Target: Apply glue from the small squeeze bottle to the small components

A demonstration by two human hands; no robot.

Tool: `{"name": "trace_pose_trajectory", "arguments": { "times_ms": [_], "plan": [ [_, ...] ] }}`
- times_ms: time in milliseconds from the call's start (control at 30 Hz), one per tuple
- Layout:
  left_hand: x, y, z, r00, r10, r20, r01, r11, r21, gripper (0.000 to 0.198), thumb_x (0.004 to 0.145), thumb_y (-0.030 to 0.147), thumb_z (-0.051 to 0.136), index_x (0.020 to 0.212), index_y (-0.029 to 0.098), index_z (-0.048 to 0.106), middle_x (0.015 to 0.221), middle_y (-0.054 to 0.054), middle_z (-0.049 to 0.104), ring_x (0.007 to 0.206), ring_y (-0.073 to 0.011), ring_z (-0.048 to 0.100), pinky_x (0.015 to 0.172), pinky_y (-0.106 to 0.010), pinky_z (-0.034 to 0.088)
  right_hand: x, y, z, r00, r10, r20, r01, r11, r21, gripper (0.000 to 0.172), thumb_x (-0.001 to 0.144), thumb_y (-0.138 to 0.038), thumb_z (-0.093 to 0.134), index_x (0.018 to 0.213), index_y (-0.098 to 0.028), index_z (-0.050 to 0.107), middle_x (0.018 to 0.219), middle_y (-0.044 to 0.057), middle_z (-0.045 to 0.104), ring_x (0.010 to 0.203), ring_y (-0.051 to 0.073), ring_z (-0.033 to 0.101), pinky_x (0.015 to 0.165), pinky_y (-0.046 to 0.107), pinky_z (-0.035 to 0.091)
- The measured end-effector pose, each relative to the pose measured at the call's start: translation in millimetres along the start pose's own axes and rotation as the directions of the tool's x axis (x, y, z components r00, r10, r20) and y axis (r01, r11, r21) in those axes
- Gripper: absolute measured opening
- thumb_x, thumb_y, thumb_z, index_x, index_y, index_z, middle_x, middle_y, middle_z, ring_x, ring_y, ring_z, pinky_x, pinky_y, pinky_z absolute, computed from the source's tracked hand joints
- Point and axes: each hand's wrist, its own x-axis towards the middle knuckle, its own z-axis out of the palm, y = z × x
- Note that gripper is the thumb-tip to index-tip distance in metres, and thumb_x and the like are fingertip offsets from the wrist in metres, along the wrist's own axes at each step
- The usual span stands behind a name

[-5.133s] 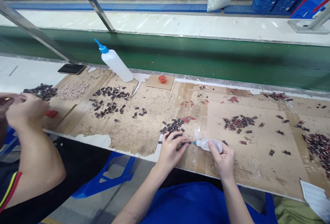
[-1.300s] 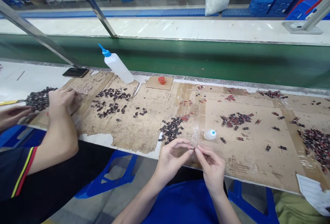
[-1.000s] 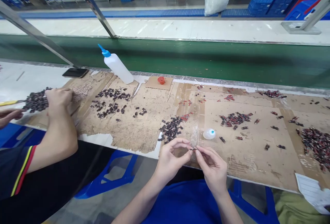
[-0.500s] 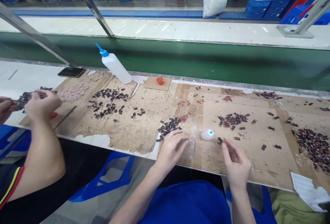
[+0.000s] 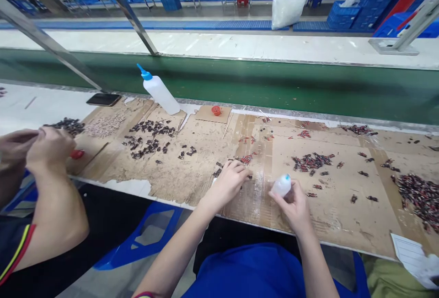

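Note:
My right hand (image 5: 293, 206) is wrapped round a small white squeeze bottle (image 5: 281, 184) with a blue tip, lifting it off the cardboard sheet (image 5: 192, 170). My left hand (image 5: 230, 181) lies over a heap of small dark parts (image 5: 219, 170) near the bench's front edge, fingers curled onto them; whether it holds one I cannot make out. A few red and black parts (image 5: 246, 158) lie just beyond its fingertips. A cluster of the same parts (image 5: 310, 162) lies past the bottle.
A larger white bottle (image 5: 159, 91) leans at the back left, a red cap (image 5: 216, 110) beside it. A big pile of parts (image 5: 418, 193) sits far right above a paper slip (image 5: 413, 257). A co-worker's hands (image 5: 37, 144) work at left. A green conveyor (image 5: 240, 83) runs behind.
My hands parted from the small part they held together. The right hand went to the small bottle and took hold of it; the left reached forward onto the dark heap.

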Motion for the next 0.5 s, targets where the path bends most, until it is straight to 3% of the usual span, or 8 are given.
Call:
{"name": "trace_pose_trajectory", "arguments": {
  "times_ms": [100, 267, 367, 500],
  "plan": [
    [-7.7, 8.4, 9.0, 1.000, 0.013, 0.015, -0.011, 0.993, -0.116, 0.015, 0.088, 0.015, 0.060, 0.099, 0.021, 0.068, 0.092, -0.005, 0.074, 0.095, -0.0225, 0.061, 0.088, -0.040, 0.043, -5.3, -1.2, -6.5, 0.996, 0.086, -0.022, -0.080, 0.974, 0.212, 0.046, 0.060, -0.060, 0.076, 0.077, -0.018, 0.068, 0.065, 0.004, 0.069, 0.054, 0.018, 0.060, 0.048, 0.028, 0.047],
    [-22.3, 11.0, 26.7, 0.997, -0.070, -0.031, 0.063, 0.978, -0.200, 0.017, 0.086, 0.016, 0.064, 0.102, 0.021, 0.067, 0.097, -0.006, 0.075, 0.092, -0.0219, 0.065, 0.086, -0.040, 0.046, -5.9, -1.1, -6.7, 0.939, 0.283, -0.196, -0.161, 0.865, 0.475, 0.038, 0.053, -0.049, 0.082, 0.070, -0.017, 0.071, 0.067, 0.007, 0.071, 0.050, 0.017, 0.060, 0.043, 0.026, 0.044],
    [-26.8, 10.5, 32.7, 0.988, -0.113, -0.105, 0.086, 0.967, -0.239, 0.015, 0.086, 0.017, 0.063, 0.100, 0.022, 0.067, 0.094, -0.006, 0.075, 0.089, -0.0208, 0.067, 0.086, -0.039, 0.048, -6.0, -1.6, -1.3, 0.913, 0.325, -0.247, -0.174, 0.857, 0.485, 0.039, 0.058, -0.053, 0.078, 0.065, -0.017, 0.067, 0.056, 0.003, 0.066, 0.039, 0.010, 0.048, 0.037, 0.022, 0.037],
    [-27.4, 13.2, 35.0, 0.975, -0.161, -0.153, 0.120, 0.961, -0.248, 0.024, 0.083, 0.016, 0.067, 0.106, 0.022, 0.065, 0.090, -0.004, 0.074, 0.091, -0.0218, 0.067, 0.089, -0.042, 0.047, -7.9, -4.0, 5.9, 0.925, 0.316, -0.212, -0.222, 0.900, 0.375, 0.043, 0.064, -0.057, 0.074, 0.062, -0.015, 0.064, 0.043, -0.001, 0.054, 0.034, 0.009, 0.044, 0.032, 0.020, 0.032]
  ]
}}
